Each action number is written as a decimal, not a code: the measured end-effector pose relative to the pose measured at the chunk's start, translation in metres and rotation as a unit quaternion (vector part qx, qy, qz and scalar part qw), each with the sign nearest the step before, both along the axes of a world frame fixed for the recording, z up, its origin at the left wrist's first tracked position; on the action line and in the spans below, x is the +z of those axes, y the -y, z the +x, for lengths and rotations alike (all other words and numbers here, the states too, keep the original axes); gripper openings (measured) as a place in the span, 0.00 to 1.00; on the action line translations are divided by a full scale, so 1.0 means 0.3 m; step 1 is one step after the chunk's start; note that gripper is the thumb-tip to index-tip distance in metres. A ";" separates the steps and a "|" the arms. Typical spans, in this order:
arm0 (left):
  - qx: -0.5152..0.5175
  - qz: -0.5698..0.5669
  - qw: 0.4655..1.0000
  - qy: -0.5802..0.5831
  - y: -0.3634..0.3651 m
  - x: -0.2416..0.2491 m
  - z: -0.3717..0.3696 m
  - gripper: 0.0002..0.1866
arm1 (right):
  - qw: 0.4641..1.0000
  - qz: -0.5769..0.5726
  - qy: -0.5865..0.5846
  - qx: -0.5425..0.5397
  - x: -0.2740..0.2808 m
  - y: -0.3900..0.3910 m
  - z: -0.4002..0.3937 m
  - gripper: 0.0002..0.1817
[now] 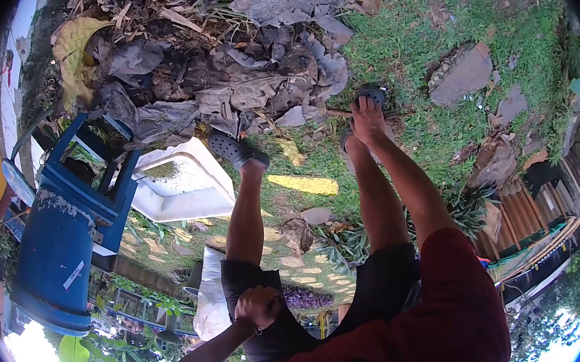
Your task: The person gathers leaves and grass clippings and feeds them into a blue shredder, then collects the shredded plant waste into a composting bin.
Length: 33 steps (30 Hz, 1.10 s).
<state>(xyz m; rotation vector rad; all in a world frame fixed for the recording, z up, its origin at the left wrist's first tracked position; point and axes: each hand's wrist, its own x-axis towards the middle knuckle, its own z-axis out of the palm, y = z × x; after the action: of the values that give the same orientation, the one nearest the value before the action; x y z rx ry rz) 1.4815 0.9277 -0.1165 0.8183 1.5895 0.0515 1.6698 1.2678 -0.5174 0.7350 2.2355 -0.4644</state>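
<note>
My right arm reaches down along my right leg, and my right hand (367,122) is at the dark perforated clog (370,93) on my right foot. Its fingers are stretched out, with the tips over the clog. A thin brown stick (339,112) lies on the ground beside these fingers. My left hand (258,307) rests on my left knee over the dark shorts (240,278), its fingers curled closed; a dark patch shows at the curl, and I cannot tell what it is. Another clog (228,148) is on my left foot.
Large dry grey leaves (245,90) lie piled before my feet. A white basin (188,184) and a blue barrel (53,252) on a blue frame stand left. Grass (389,50) with flat stone pieces (463,76) lies right. A yellow strip (303,184) lies between my legs.
</note>
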 end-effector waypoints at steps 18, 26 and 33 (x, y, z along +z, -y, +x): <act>0.000 0.018 1.000 -0.009 0.003 0.018 0.008 0.03 | 0.853 0.134 0.096 -0.495 0.100 -0.495 0.479 0.51; 0.009 0.008 1.000 -0.026 0.016 0.016 0.011 0.03 | 0.957 0.110 -0.194 -0.187 0.357 -0.808 -0.365 0.62; 0.047 0.017 0.998 -0.021 -0.007 0.019 0.007 0.04 | 1.000 -0.011 0.024 0.017 0.411 -0.965 -0.959 0.43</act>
<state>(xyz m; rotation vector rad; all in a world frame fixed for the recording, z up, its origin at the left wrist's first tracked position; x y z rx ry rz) 1.4835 0.9297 -0.1107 0.7747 1.6714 0.1305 1.3821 1.5571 -0.3942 0.6892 2.1907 -0.4492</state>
